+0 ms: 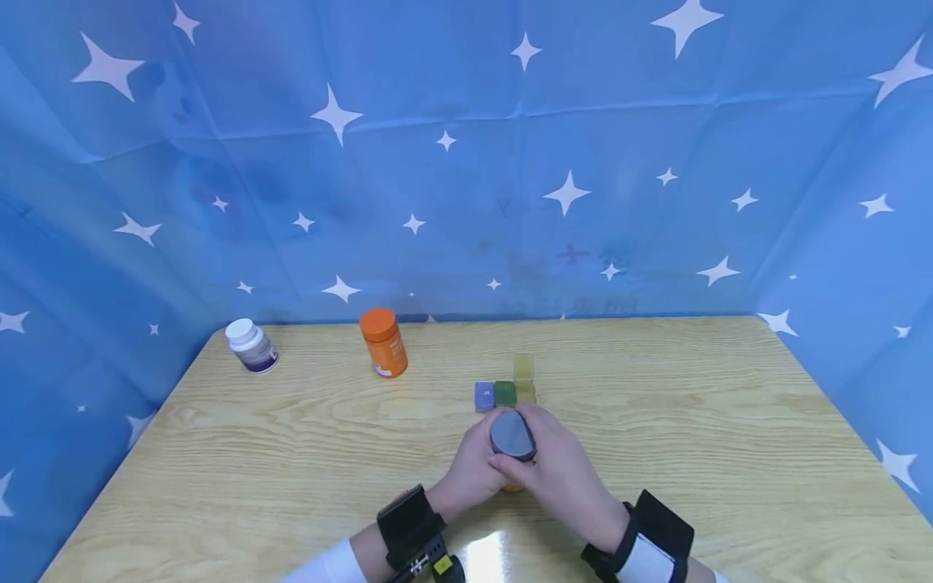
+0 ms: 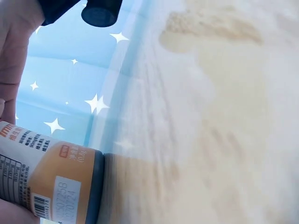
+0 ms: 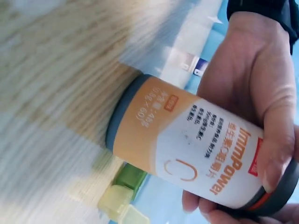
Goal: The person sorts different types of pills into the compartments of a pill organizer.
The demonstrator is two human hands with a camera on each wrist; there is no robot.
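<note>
Between my two hands stands a vitamin C bottle [image 3: 201,144] with an orange and white label and a dark grey lid [image 1: 513,435]. My left hand [image 1: 470,468] grips the bottle's side. My right hand [image 1: 572,470] has its thumb and fingers curled about the lid end. In the left wrist view, the label and barcode of the bottle [image 2: 51,172] face the camera. Just beyond the hands sits a small pill box in blue [image 1: 484,396], green [image 1: 504,393] and yellow [image 1: 526,393] sections. A yellow flap [image 1: 523,368] is raised at its back.
An orange bottle [image 1: 385,343] stands toward the back of the wooden table [image 1: 700,413], left of the pill box. At the back left corner is a white bottle [image 1: 252,346] with a purple label. A blue star-patterned cloth [image 1: 466,186] hangs behind the table.
</note>
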